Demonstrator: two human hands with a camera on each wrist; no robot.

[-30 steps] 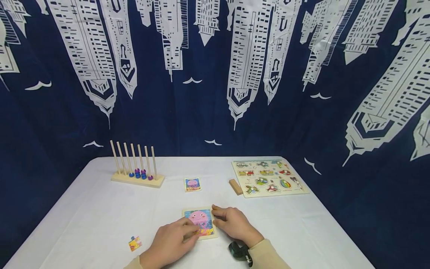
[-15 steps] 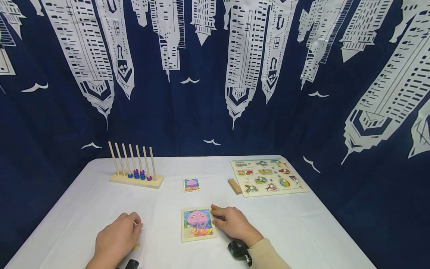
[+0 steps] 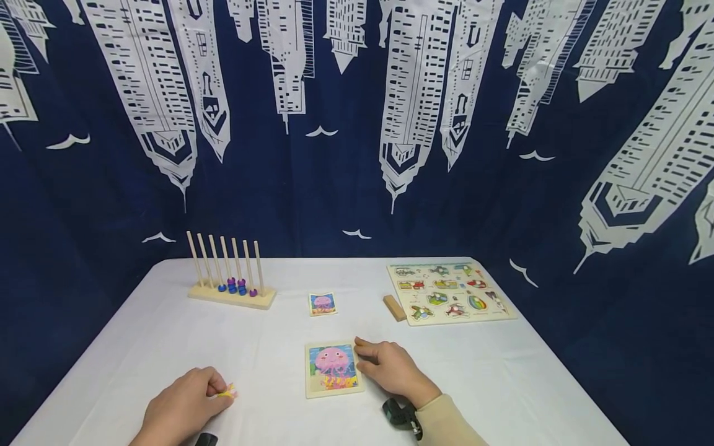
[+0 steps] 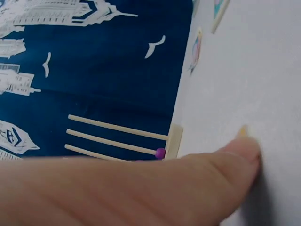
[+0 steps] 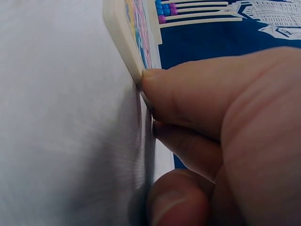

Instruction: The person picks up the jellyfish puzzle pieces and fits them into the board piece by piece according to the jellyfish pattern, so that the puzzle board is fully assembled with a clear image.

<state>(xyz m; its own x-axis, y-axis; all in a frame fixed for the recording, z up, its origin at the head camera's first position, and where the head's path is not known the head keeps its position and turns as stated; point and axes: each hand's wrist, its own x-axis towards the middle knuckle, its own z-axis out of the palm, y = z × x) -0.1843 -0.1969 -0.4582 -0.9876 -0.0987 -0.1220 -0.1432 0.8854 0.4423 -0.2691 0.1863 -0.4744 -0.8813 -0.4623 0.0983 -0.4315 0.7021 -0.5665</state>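
My left hand (image 3: 180, 406) pinches a small yellow-and-pink jigsaw piece (image 3: 231, 391) at the front left of the table. In the left wrist view a sliver of the puzzle piece (image 4: 242, 132) shows past the thumb tip. The wooden jigsaw board (image 3: 318, 393) lies flat in the middle, its picture a pink jellyfish on blue; bare wood shows at its lower left. My right hand (image 3: 393, 370) holds the board's right edge near the upper corner. In the right wrist view a fingertip (image 5: 151, 77) sits against the board's wooden rim (image 5: 123, 37).
Behind the board lies a small jellyfish picture card (image 3: 322, 304). A bead abacus (image 3: 231, 297) with upright pegs stands at the back left. At the back right are a wooden block (image 3: 394, 308) and a peg puzzle board (image 3: 496, 317). A dark blue printed curtain (image 3: 312, 192) hangs beyond the table (image 3: 268, 353).
My left hand has left the jigsaw board, moved left to the loose puzzle piece and picked it up between its fingers. My right hand has stayed at the board's edge.
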